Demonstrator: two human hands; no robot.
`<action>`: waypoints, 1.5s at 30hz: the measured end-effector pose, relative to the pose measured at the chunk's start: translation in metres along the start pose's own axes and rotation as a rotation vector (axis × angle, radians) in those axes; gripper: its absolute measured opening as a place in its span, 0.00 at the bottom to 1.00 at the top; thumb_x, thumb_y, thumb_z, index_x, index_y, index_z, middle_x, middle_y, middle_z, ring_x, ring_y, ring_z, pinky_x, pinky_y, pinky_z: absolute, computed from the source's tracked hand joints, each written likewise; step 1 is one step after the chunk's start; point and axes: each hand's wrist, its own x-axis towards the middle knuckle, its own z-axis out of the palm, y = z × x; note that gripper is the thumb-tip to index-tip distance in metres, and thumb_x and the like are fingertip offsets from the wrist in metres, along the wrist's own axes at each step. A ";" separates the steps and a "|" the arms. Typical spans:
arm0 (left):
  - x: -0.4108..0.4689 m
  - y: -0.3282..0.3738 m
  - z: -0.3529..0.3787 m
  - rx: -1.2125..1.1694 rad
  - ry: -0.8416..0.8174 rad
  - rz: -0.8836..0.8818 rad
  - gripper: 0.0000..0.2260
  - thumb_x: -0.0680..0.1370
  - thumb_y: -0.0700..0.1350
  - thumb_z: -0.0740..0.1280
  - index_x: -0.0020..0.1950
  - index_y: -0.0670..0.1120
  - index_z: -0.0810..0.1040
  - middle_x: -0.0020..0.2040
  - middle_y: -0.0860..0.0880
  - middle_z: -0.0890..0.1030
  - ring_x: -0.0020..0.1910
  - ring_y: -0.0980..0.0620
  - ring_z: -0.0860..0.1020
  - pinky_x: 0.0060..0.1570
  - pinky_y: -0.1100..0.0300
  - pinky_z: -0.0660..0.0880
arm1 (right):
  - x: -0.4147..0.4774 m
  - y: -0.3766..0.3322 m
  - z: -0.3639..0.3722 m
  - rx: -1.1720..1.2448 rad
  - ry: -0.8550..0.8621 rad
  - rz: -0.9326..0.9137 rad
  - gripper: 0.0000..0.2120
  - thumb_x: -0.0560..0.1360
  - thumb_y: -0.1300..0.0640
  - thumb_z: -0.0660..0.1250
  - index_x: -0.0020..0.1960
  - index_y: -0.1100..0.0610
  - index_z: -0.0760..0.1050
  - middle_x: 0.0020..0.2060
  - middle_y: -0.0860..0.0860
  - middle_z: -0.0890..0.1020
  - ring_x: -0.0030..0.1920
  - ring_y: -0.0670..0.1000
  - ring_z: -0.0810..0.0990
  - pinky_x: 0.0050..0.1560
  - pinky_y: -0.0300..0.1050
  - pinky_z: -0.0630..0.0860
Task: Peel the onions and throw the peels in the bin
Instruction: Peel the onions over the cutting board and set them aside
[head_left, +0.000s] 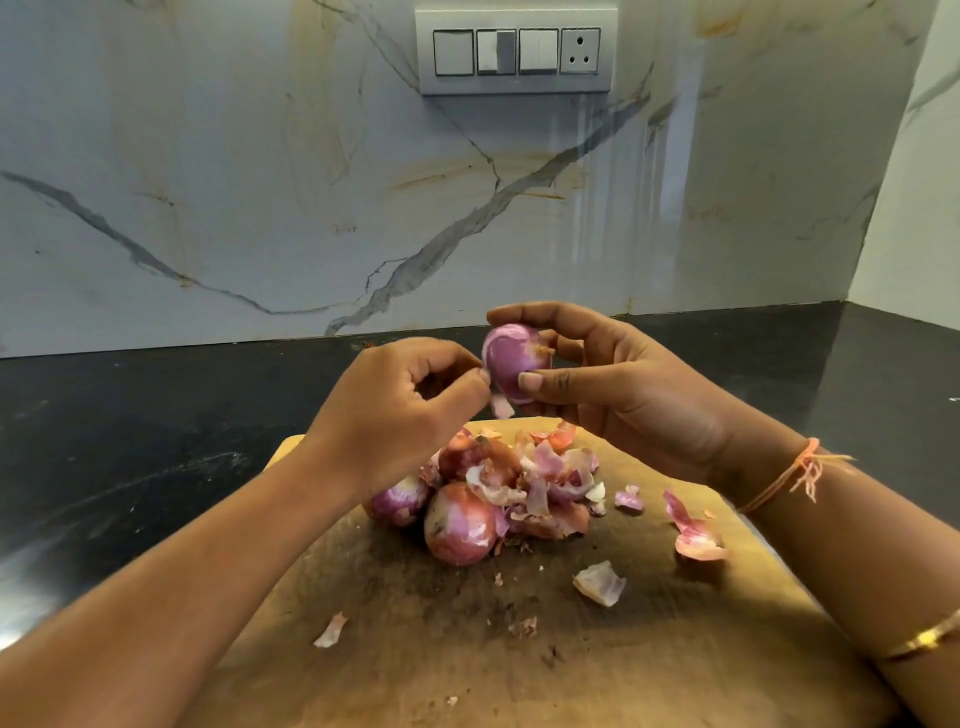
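Note:
My right hand (613, 384) grips a partly peeled purple onion (511, 358) above the wooden cutting board (467, 649). Thumb and fingertips of my left hand (410, 400) pinch a strip of peel (501, 406) hanging off the onion's lower left side. Below the hands, on the board, lie three more onions: one large (460, 522), one at the left (400, 501) and one behind (467, 457), partly covered by a heap of loose peels (545, 488). No bin is in view.
Single peel scraps lie scattered on the board at the right (693, 535), the middle (600, 582) and the front left (331, 630). The board rests on a black counter (130, 441) against a marble wall with a switch panel (514, 49).

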 end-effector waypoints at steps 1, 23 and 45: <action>0.000 0.000 0.000 -0.014 0.019 0.018 0.12 0.72 0.55 0.61 0.41 0.51 0.82 0.32 0.58 0.78 0.32 0.60 0.74 0.30 0.71 0.67 | 0.000 0.001 0.000 -0.034 -0.003 -0.002 0.21 0.66 0.64 0.71 0.57 0.49 0.79 0.58 0.55 0.78 0.56 0.55 0.80 0.56 0.47 0.79; 0.005 -0.003 0.002 -0.195 0.012 0.025 0.12 0.69 0.55 0.57 0.37 0.51 0.78 0.30 0.56 0.74 0.32 0.60 0.70 0.33 0.67 0.67 | 0.001 0.000 0.001 0.305 -0.120 0.097 0.22 0.69 0.65 0.65 0.63 0.61 0.75 0.51 0.59 0.81 0.43 0.53 0.82 0.47 0.43 0.81; 0.002 -0.004 0.000 0.102 -0.059 0.046 0.19 0.68 0.64 0.55 0.37 0.53 0.78 0.37 0.57 0.77 0.39 0.55 0.75 0.35 0.59 0.70 | 0.001 0.003 0.003 -0.359 -0.032 0.050 0.21 0.70 0.60 0.68 0.63 0.55 0.76 0.54 0.52 0.82 0.53 0.50 0.82 0.56 0.42 0.78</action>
